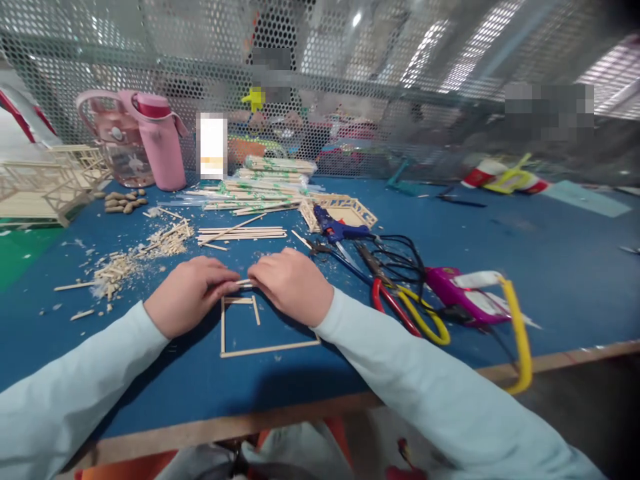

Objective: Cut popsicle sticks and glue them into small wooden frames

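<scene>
My left hand [193, 293] and my right hand [293, 285] come close together over the blue table, fingers pinched. Between their fingertips a short pale wooden stick [245, 283] shows, an end in each hand. Just below lies a rectangular frame of thin wooden sticks [270, 349], with a small stick piece [257, 311] inside its upper left part. My right hand and sleeve cover the frame's upper right side. Beyond my hands lies a row of longer wooden sticks [243, 233].
Stick offcuts [117, 270] are heaped at left, near peanuts [124, 201] and a pink bottle [163, 150]. Bagged sticks [270, 183] lie at the back. To the right are a blue glue gun [340, 227], red-handled pliers [395, 307] and a purple tool [460, 293] with cords.
</scene>
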Motion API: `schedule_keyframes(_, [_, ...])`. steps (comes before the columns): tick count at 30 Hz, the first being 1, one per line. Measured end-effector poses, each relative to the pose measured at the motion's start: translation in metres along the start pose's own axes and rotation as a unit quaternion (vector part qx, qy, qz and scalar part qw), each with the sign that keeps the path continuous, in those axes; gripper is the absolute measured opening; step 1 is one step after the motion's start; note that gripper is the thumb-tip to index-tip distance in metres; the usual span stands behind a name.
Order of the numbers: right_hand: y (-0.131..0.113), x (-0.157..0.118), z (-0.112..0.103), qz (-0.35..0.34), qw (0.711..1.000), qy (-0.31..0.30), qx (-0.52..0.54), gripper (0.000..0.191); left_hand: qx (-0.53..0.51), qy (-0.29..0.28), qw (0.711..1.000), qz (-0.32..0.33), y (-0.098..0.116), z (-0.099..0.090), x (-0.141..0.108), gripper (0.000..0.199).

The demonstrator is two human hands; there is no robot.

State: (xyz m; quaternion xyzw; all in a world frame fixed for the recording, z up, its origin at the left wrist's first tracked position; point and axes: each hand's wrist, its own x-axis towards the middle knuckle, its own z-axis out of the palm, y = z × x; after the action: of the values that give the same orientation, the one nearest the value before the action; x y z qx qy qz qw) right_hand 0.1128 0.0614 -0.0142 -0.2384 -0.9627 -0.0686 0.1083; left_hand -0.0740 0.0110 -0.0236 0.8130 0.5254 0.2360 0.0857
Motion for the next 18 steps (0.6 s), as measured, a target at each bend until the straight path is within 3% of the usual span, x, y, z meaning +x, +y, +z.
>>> schedule_keyframes(4, [-0.006, 0.005, -0.002, -0.032, 0.998, 0.052, 0.029, 0.026, 0.033, -0.012, 0.999, 0.016, 0.006, -0.004, 0.001, 0.026])
schedule_keyframes(7, [-0.005, 0.008, 0.003, 0.011, 0.984, 0.099, 0.150, 0.025, -0.054, 0.005, 0.996, -0.070, 0.005, -0.007, 0.001, 0.026])
schedule_keyframes(10, [0.001, 0.010, 0.011, 0.086, 0.958, 0.120, 0.244, 0.026, -0.210, 0.014, 0.963, -0.167, -0.001, -0.006, -0.001, 0.031])
schedule_keyframes(14, [0.008, 0.009, 0.019, 0.088, 0.961, 0.069, 0.252, 0.017, -0.306, -0.005, 0.924, -0.228, -0.011, 0.000, -0.004, 0.037])
schedule_keyframes(18, [0.009, 0.006, 0.019, 0.031, 0.970, 0.002, 0.242, 0.011, -0.295, -0.032, 0.928, -0.226, -0.014, 0.001, -0.004, 0.036])
